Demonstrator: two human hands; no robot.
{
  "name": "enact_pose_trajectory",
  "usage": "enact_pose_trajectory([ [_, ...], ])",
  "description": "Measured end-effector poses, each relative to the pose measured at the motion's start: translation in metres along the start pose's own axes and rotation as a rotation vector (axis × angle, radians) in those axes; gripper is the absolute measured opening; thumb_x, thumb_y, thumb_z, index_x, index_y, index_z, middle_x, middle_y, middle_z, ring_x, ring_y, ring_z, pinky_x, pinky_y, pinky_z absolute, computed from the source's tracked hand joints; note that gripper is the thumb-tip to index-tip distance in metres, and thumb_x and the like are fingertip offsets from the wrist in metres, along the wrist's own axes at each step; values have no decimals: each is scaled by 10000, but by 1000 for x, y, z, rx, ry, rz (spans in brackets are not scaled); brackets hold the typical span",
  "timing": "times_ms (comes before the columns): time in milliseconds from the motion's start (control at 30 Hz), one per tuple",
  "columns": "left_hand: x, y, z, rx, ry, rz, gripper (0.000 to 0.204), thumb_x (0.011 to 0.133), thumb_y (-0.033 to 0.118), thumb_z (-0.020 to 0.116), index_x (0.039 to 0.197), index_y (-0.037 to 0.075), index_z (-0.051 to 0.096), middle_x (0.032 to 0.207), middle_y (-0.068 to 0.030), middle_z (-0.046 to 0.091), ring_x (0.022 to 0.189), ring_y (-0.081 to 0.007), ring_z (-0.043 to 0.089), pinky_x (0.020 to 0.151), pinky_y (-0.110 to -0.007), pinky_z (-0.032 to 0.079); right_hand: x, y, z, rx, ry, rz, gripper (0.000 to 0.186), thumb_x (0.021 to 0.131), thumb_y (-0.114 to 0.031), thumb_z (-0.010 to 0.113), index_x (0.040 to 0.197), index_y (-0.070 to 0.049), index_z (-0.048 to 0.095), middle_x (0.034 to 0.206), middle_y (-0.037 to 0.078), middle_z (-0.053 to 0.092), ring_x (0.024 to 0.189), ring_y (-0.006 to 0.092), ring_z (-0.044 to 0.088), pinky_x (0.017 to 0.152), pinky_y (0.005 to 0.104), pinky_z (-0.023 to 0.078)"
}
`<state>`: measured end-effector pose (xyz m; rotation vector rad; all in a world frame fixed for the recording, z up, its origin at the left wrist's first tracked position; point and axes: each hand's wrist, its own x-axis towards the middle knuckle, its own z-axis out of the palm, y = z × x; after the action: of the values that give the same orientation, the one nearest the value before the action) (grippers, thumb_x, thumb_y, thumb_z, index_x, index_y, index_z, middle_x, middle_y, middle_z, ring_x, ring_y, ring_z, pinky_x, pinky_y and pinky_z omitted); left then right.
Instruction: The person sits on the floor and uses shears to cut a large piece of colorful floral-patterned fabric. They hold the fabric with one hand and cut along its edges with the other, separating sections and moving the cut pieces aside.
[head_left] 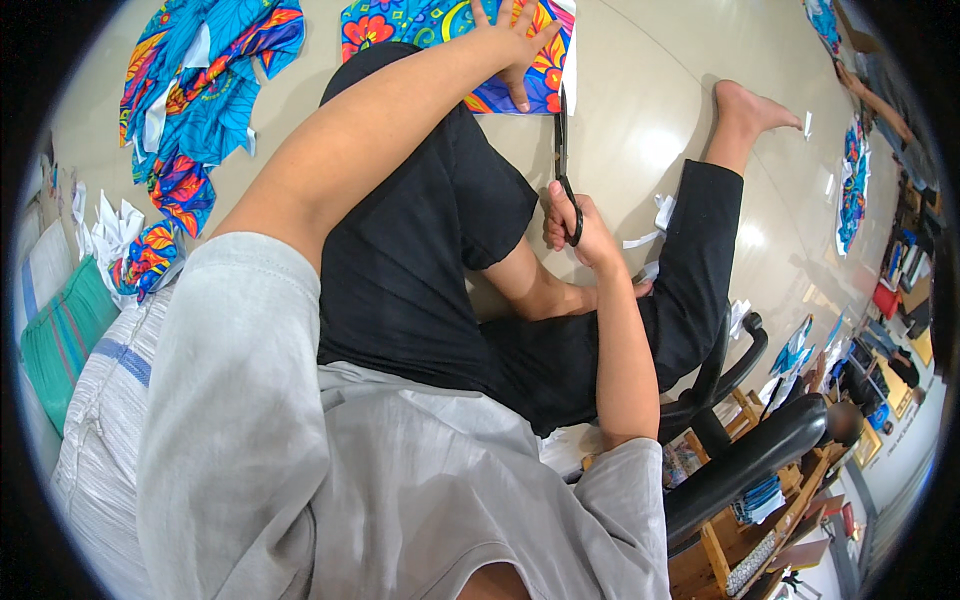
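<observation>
My left hand (515, 45) rests with spread fingers on a sheet of bright patterned fabric (370, 28) in blue, red and yellow, with a white margin along its right edge. My right hand (578, 225) grips black scissors (562, 145) below it, thumb up, with the blades pointing up at the fabric's lower right corner near the white edge. My dark-trousered legs lie around and below my hands on the glossy beige floor (640, 90).
Patterned fabric pieces (210, 90) and white scraps (105, 230) lie at left, beside stuffed sacks (65, 320). At right are a black tubular chair frame (730, 480), wooden furniture (770, 540), more fabric (852, 185) and another person's arm (880, 110).
</observation>
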<state>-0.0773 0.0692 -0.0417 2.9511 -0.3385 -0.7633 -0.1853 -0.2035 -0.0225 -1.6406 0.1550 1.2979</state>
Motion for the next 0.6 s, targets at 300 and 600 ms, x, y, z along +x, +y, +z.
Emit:
enact_pose_trajectory([
  [300, 3, 1, -1, 12, -27, 3, 1498, 465, 680, 815, 1502, -47, 15, 1502, -402, 6, 1403, -541, -80, 1108, -603, -127, 3, 0, 18, 49, 78, 17, 613, 866, -622, 589, 630, -91, 393, 517, 19, 379, 443, 149, 398, 443, 294, 345],
  [600, -5, 6, 7, -15, 39, 14, 1506, 437, 665, 830, 1502, -48, 40, 1491, -417, 25, 1403, -548, -47, 1110, -609, -117, -15, 10, 17, 47, 68, 19, 591, 882, -595, 588, 633, -97, 392, 514, 15, 383, 441, 147, 402, 443, 291, 348],
])
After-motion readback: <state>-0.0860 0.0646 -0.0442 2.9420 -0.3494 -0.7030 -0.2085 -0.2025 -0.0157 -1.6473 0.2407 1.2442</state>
